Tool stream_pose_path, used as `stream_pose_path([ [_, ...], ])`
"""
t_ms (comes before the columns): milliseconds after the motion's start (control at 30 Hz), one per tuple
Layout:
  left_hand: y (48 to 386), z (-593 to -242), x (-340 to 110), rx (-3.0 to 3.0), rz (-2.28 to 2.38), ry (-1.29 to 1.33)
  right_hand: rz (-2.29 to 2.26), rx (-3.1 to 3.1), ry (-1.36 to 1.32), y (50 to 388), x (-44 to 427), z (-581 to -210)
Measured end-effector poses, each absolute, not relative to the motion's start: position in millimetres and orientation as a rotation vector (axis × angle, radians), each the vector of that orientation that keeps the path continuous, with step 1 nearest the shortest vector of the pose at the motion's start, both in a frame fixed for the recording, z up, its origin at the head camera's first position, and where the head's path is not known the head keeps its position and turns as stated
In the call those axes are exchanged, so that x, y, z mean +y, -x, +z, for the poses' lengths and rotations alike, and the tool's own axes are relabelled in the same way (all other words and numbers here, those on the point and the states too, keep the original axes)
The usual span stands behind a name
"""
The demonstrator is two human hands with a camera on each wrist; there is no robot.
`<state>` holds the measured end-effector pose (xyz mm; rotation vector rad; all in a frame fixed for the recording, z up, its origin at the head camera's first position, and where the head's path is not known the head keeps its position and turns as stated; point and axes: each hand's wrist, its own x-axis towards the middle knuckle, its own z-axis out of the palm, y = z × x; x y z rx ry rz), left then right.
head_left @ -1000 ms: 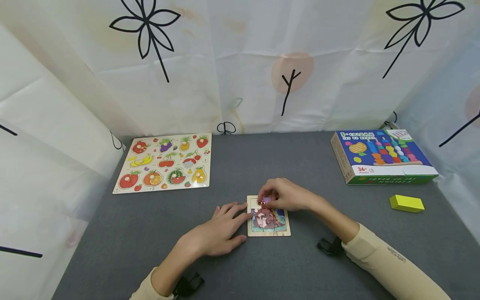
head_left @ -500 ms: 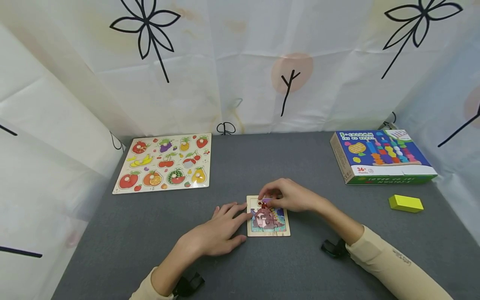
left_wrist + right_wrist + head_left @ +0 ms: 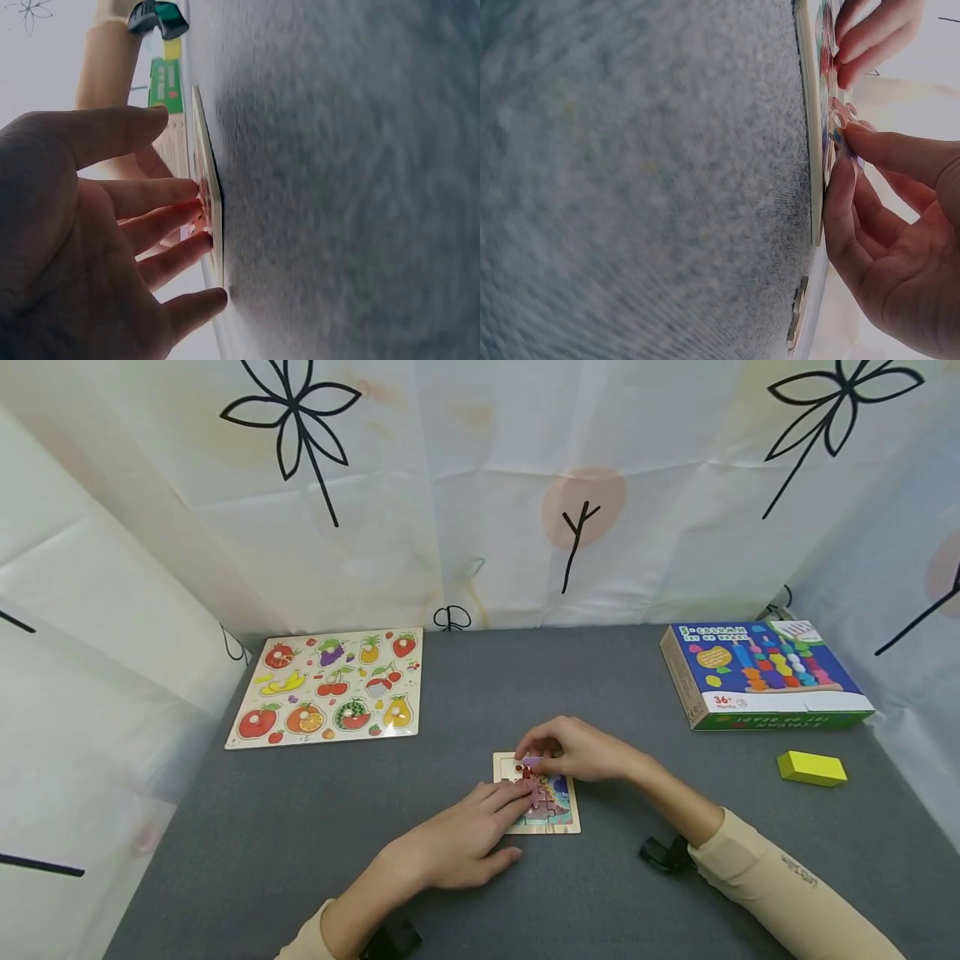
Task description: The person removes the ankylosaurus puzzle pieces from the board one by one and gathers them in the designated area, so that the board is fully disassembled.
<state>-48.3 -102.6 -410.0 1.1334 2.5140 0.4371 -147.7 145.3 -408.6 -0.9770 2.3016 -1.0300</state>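
A pale cloth backdrop, printed with black leaves and twigs, hangs at twelve o'clock behind the grey bench and continues down both sides. On the bench, taken from the small puzzle board near its middle, a large fruit board lies flat at ten o'clock, showing grapes, bananas, cherries and a watermelon slice. At two o'clock sits a blue box with a green side, pictures of coloured beads on its lid. The person's arms, in cream sleeves, come in from seven and five o'clock. The left hand reaches in at eight o'clock, its fingers nearly straight and resting on the puzzle's lower-left part, with the thumb held off the frame. The right hand arrives at about one o'clock, thumb and forefinger pinching a small piece. The puzzle board itself has a light wooden frame around a partly covered jigsaw picture. A yellow block lies at three o'clock, well apart. Smallest is the puzzle piece, partly purple and tilted above the board; whether its lower edge touches the board, I cannot tell.
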Motion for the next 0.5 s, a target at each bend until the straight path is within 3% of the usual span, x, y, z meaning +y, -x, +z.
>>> stream_pose_path([
  [500,46.4,-411.3,-99.9,2.533,0.37,-1.165,-1.108,2.268,0.97,149.4,151.6,-407.6],
])
